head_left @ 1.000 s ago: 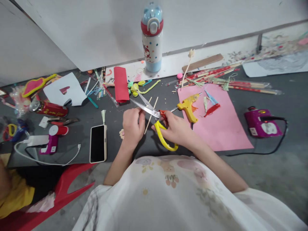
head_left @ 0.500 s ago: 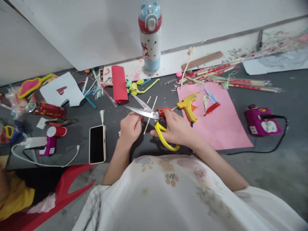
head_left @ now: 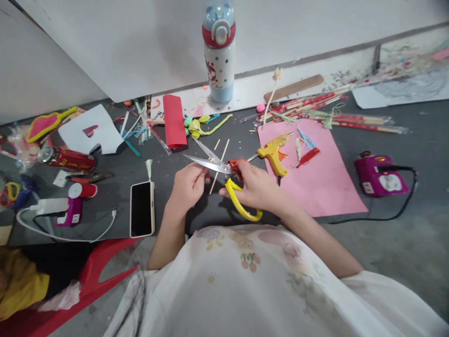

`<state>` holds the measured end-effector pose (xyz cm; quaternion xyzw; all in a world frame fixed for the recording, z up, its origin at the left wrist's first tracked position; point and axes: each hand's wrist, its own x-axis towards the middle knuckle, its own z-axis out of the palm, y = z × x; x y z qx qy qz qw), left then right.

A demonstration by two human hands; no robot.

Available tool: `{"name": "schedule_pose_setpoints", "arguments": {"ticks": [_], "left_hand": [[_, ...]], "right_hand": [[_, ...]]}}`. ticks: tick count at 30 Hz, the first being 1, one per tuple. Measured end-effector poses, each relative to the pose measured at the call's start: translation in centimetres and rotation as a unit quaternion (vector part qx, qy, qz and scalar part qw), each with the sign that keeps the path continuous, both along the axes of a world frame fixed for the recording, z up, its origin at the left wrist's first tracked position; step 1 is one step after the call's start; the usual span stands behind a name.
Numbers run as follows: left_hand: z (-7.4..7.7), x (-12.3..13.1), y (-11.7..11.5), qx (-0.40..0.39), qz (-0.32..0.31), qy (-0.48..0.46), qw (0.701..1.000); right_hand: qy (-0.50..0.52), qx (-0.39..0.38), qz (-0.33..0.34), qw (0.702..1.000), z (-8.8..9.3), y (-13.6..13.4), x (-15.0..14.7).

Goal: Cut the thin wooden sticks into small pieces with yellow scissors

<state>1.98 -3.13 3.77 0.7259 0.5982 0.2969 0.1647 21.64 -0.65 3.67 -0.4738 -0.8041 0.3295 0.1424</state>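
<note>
My right hand (head_left: 255, 185) is closed on a pair of scissors (head_left: 213, 164) with one yellow and one red handle; their silver blades stand apart, pointing left. Close to the blades, my left hand (head_left: 187, 186) is closed, its fingertips pinched together. Whatever they hold is hidden. Thin wooden sticks (head_left: 225, 149) lie on the dark table beneath the scissors. Just right of the blades rests a yellow glue gun (head_left: 274, 154), partly on a pink sheet (head_left: 317, 175). Small tassels (head_left: 308, 157) in red, blue and pale green lie on that sheet.
A water bottle (head_left: 220, 61) stands at the back. To the left are a phone (head_left: 141, 208), a red can (head_left: 72, 159), a thread spool (head_left: 83, 190) and pliers (head_left: 91, 177). Wrapped red sticks (head_left: 365, 122) and a purple power socket (head_left: 380, 175) with a cable occupy the right.
My left hand has shifted very slightly to the left. The scissors stay open in my right hand, almost unmoved.
</note>
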Motion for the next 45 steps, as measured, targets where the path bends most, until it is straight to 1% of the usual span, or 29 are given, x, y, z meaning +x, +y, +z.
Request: {"name": "schedule_pose_setpoints", "arguments": {"ticks": [7,10,12,14,15,16,17,18,19,20,21,22,23,25,26,27,28,29,30,34,37,40,43,45], "left_hand": [[1.0,0.1,0.6,-0.056,-0.02,-0.015,0.998],[1.2,0.1,1.1,-0.058,-0.035,0.017,0.998],[1.3,0.5,1.4,-0.007,-0.004,0.067,0.998],[1.6,1.4,1.4,0.085,0.063,0.109,0.988],[1.8,2.0,1.3,0.13,0.089,0.116,0.981],[2.0,2.8,1.2,0.162,0.094,0.111,0.976],[2.3,3.6,1.1,0.181,0.067,0.099,0.976],[2.5,4.6,1.0,0.187,0.011,0.083,0.979],[2.7,5.5,0.9,0.177,-0.067,0.071,0.979],[2.9,6.4,0.8,0.164,-0.14,0.064,0.974],[3.0,7.3,0.8,0.147,-0.19,0.073,0.968],[3.1,8.0,0.9,0.133,-0.224,0.092,0.961],[3.1,8.6,1.0,0.12,-0.243,0.118,0.955],[3.0,9.4,1.2,0.09,-0.259,0.179,0.945],[3.0,9.6,1.3,0.077,-0.262,0.203,0.94],[2.9,9.7,1.5,0.067,-0.266,0.221,0.936],[2.9,9.7,1.6,0.06,-0.272,0.231,0.932],[2.8,9.7,1.6,0.055,-0.277,0.236,0.93],[2.8,9.7,1.7,0.052,-0.28,0.237,0.929],[2.5,9.7,1.7,0.049,-0.283,0.243,0.927],[2.4,9.6,1.6,0.052,-0.281,0.244,0.927],[2.3,9.5,1.5,0.059,-0.278,0.241,0.928],[2.3,9.5,1.3,0.071,-0.273,0.235,0.93],[2.5,9.2,0.9,0.095,-0.263,0.213,0.936]], "right_hand": [[-0.021,-0.045,-0.019,0.999,-0.1,-0.1,-0.1],[-0.021,-0.066,-0.035,0.997,-0.2,0.0,-0.4],[-0.014,-0.093,-0.051,0.994,-0.5,0.2,-0.6],[-0.005,-0.125,-0.067,0.99,-0.9,0.5,-0.9],[0.0,-0.14,-0.072,0.988,-1.2,0.6,-1.0],[0.007,-0.147,-0.074,0.986,-1.4,0.7,-1.1],[0.015,-0.146,-0.072,0.987,-1.6,0.7,-1.2],[0.024,-0.138,-0.067,0.988,-1.8,0.6,-1.3],[0.033,-0.126,-0.06,0.99,-1.9,0.5,-1.4],[0.034,-0.107,-0.07,0.991,-1.9,0.2,-1.6],[0.031,-0.088,-0.087,0.992,-1.9,-0.1,-1.9],[0.02,-0.072,-0.119,0.99,-1.8,-0.4,-2.2],[-0.007,-0.032,-0.209,0.977,-1.8,-0.8,-2.6],[-0.035,-0.006,-0.274,0.961,-1.6,-1.4,-3.5],[-0.071,0.024,-0.337,0.938,-1.6,-1.7,-4.0],[-0.105,0.05,-0.383,0.916,-1.5,-1.8,-4.5],[-0.126,0.068,-0.403,0.904,-1.5,-1.9,-4.9],[-0.139,0.078,-0.411,0.898,-1.4,-1.9,-5.3],[-0.152,0.081,-0.409,0.896,-1.4,-1.8,-5.6],[-0.197,0.071,-0.372,0.904,-1.3,-1.7,-6.0],[-0.193,0.099,-0.348,0.912,-1.2,-2.0,-5.7],[-0.158,0.101,-0.315,0.931,-1.3,-2.5,-4.7],[-0.082,0.093,-0.265,0.956,-1.7,-2.7,-3.2],[-0.036,0.067,-0.221,0.972,-2.1,-2.2,-2.2]]}}
